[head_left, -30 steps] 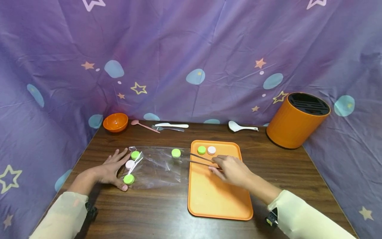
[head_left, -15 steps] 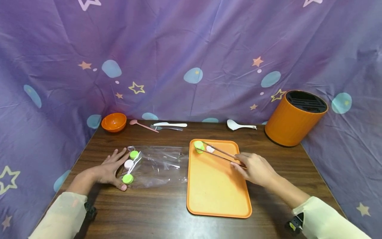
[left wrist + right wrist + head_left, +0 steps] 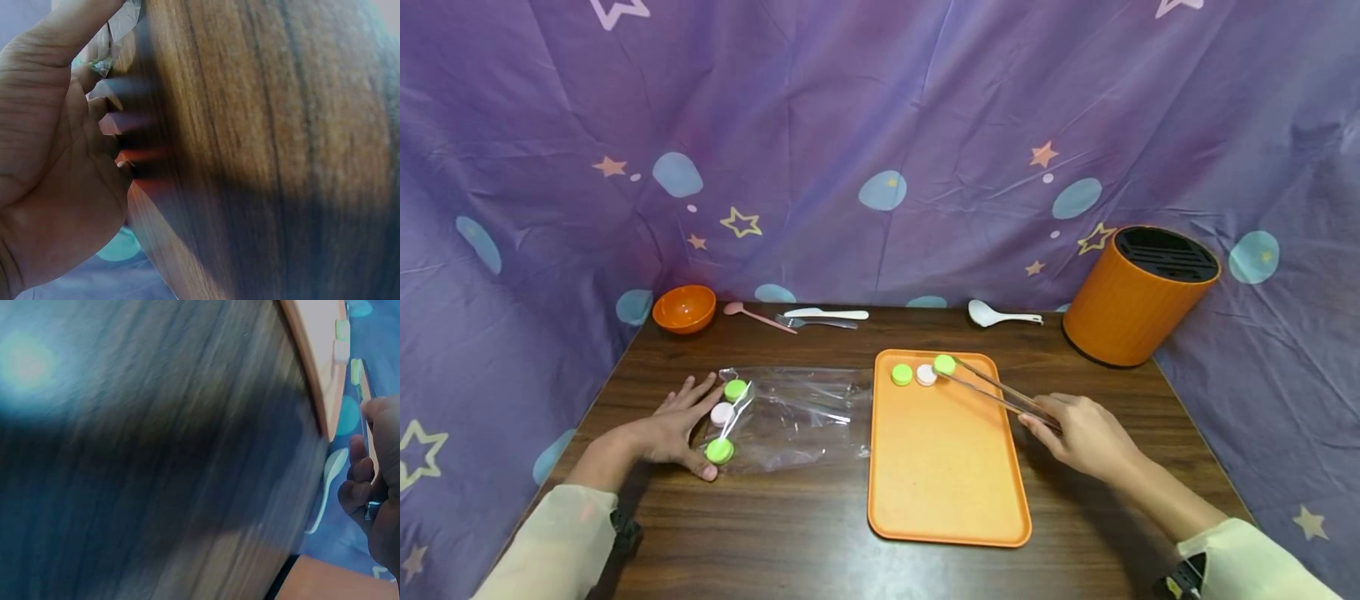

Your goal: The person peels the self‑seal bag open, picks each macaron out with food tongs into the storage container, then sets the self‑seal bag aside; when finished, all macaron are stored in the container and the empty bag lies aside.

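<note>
My right hand [image 3: 1086, 437] grips a pair of thin metal tongs [image 3: 1000, 393] over the right edge of the orange tray [image 3: 947, 483]. Between the tong tips is a green round cap [image 3: 944, 364], just right of a white cap [image 3: 927, 375] and another green cap [image 3: 901, 374]. At the left, my left hand [image 3: 673, 425] rests with fingers spread at the end of a clear plastic bag [image 3: 805, 417]. By its fingers are two green caps [image 3: 719, 452] and a white cap [image 3: 722, 414], with a narrow white strip across them. Whether these are inside the bag, I cannot tell.
An orange bowl [image 3: 685, 309], pink spoon [image 3: 760, 317], white knife [image 3: 827, 314] and fork [image 3: 820, 322] lie along the back left. A white ladle [image 3: 1000, 315] and an orange knife block [image 3: 1138, 300] stand at the back right, before a purple curtain [image 3: 820, 167].
The tongs picked up the green cap from the bag's right part and carried it right, over the tray to beside the white cap. My left hand stays put.
</note>
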Motion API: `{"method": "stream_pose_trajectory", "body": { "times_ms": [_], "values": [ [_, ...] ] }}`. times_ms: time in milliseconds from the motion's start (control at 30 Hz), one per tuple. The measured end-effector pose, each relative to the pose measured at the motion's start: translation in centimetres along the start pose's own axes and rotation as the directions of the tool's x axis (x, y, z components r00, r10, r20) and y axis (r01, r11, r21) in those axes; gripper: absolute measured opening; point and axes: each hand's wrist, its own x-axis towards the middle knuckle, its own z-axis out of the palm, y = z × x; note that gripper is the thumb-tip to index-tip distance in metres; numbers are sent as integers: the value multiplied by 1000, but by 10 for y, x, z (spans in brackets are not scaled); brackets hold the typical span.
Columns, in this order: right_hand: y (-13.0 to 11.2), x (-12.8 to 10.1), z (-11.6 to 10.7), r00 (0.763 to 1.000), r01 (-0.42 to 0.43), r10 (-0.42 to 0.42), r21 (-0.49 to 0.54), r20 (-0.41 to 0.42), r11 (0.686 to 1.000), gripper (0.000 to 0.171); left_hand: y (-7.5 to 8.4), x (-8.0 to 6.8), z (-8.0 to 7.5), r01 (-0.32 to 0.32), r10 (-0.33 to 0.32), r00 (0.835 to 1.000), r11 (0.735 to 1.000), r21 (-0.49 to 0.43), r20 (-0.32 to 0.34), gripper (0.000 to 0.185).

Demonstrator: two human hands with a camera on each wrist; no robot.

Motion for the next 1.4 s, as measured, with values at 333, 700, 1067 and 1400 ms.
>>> {"method": "stream_pose_trajectory", "body": {
  "times_ms": [333, 700, 1067, 1400],
  "values": [
    [6, -13, 6, 999, -31, 31, -31, 18, 999, 23, 3, -1, 0, 8, -8, 1000, 1000, 8, 3, 146],
    [6, -16, 11, 998, -41, 43, -47, 39, 998, 28, -13, 2, 7, -24, 24, 999, 1000, 8, -26, 150],
    [4, -14, 9, 992, -91, 95, -47, 86, 995, 24, -2, 0, 2, 6, -6, 1000, 1000, -1, -3, 147],
    [1, -11, 4, 993, -107, 107, -6, 40, 994, 25, -33, 10, 12, -52, 51, 998, 998, -18, -46, 151]
  ]
}}
